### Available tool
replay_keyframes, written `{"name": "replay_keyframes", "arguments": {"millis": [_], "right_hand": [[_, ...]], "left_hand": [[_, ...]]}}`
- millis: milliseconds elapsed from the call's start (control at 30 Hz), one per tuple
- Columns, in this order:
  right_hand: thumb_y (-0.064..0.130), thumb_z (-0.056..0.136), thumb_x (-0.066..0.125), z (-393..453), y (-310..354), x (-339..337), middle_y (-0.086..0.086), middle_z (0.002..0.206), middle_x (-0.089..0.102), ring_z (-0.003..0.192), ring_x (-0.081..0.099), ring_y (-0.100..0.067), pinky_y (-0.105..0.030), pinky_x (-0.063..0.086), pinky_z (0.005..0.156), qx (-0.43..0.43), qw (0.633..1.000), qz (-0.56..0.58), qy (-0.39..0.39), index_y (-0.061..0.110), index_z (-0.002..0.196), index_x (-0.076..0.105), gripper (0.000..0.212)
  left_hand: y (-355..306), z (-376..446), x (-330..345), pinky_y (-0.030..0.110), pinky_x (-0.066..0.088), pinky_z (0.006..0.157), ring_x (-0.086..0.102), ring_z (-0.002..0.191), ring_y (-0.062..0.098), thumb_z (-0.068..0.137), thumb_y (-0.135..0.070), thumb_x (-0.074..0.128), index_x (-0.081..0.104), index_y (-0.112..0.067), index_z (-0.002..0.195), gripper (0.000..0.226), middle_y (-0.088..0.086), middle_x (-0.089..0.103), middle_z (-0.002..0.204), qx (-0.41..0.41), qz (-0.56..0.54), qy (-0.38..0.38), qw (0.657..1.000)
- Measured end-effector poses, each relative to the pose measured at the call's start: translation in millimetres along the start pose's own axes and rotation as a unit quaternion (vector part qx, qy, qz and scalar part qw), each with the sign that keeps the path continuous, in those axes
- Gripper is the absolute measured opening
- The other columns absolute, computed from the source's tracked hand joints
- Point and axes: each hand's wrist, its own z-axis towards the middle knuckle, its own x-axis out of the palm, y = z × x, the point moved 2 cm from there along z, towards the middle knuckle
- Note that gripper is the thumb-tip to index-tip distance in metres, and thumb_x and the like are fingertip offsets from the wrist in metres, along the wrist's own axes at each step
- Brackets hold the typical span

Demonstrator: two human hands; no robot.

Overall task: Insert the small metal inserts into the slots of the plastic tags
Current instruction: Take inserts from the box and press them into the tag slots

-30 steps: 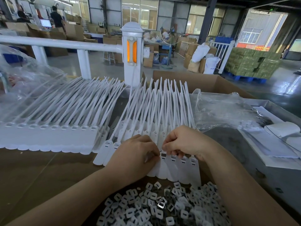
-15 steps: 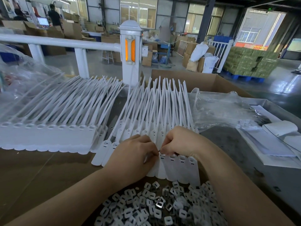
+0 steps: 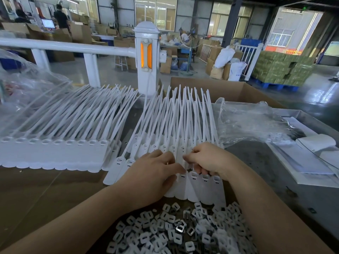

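A row of white plastic tags [image 3: 202, 189] lies fanned out in front of me, heads toward me and long straps pointing away. My left hand [image 3: 152, 177] lies flat on the left part of the row, with its thumb pressing beside a tag's slot. My right hand [image 3: 209, 161] hovers over the tag heads with curled fingers. Its thumb and forefinger pinch a small insert at a slot, and the insert is mostly hidden. A heap of small metal inserts [image 3: 174, 233] sits between my forearms, nearest to me.
A second, neat stack of tags [image 3: 51, 155] lies on the brown table to the left. Crumpled clear plastic bags [image 3: 253, 123] and white sheets [image 3: 311, 162] fill the right side. An open cardboard box [image 3: 220, 88] and a white railing post [image 3: 146, 57] stand behind.
Both hands stay on the same spot of the tag row. The left thumb has slid a little to the right, toward the right hand's fingertips.
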Motion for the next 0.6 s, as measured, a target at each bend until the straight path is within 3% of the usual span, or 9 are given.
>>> {"name": "replay_keyframes", "arguments": {"millis": [100, 267, 433, 533, 600], "right_hand": [[0.033, 0.098, 0.06, 0, 2, 2, 0.003, 0.049, 0.06, 0.035, 0.045, -0.008, -0.02, 0.035, 0.037, -0.009, 1.0, -0.018, -0.006, 0.006, 0.086, 0.07, 0.031], [0.032, 0.099, 0.058, 1, 3, 3, 0.003, 0.048, 0.061, 0.033, 0.046, -0.007, -0.018, 0.035, 0.037, -0.015, 0.999, -0.028, -0.011, 0.01, 0.076, 0.067, 0.033], [0.032, 0.1, 0.057, 1, 2, 3, 0.003, 0.048, 0.062, 0.033, 0.046, -0.007, -0.019, 0.035, 0.036, -0.017, 1.0, -0.022, -0.007, 0.009, 0.083, 0.069, 0.031], [0.032, 0.1, 0.056, 0, 1, 1, 0.001, 0.052, 0.066, 0.037, 0.05, -0.009, -0.019, 0.035, 0.036, -0.021, 1.0, -0.006, -0.001, 0.01, 0.082, 0.07, 0.032], [0.031, 0.1, 0.057, 0, 0, 0, -0.002, 0.059, 0.07, 0.041, 0.052, -0.011, -0.02, 0.035, 0.036, -0.021, 1.0, 0.014, -0.001, 0.007, 0.084, 0.071, 0.033]], "left_hand": [[-3, 3, -1, 0.033, 0.048, 0.085, 0.052, 0.096, 0.015, 0.1, -0.03, 0.043, 0.055, -0.035, 0.133, 0.036, -0.006, 0.055, 0.111, 0.028, 0.05, 0.02, 0.998], [-6, 4, 1, 0.029, 0.048, 0.074, 0.056, 0.09, 0.015, 0.091, -0.028, 0.053, 0.062, -0.031, 0.124, 0.034, -0.007, 0.058, 0.101, 0.067, 0.119, 0.027, 0.99], [3, 1, -2, 0.024, 0.038, 0.092, 0.048, 0.107, 0.008, 0.101, -0.032, 0.046, 0.056, -0.04, 0.134, 0.036, -0.011, 0.051, 0.117, -0.007, -0.031, 0.039, 0.999], [0, 2, -7, 0.021, 0.033, 0.1, 0.045, 0.111, -0.001, 0.095, -0.037, 0.061, 0.064, -0.043, 0.123, 0.029, -0.018, 0.052, 0.116, -0.018, -0.09, 0.04, 0.995], [-7, 3, -13, 0.019, 0.039, 0.096, 0.05, 0.106, -0.003, 0.086, -0.038, 0.073, 0.071, -0.042, 0.107, 0.022, -0.023, 0.057, 0.105, -0.009, -0.181, 0.054, 0.982]]}}
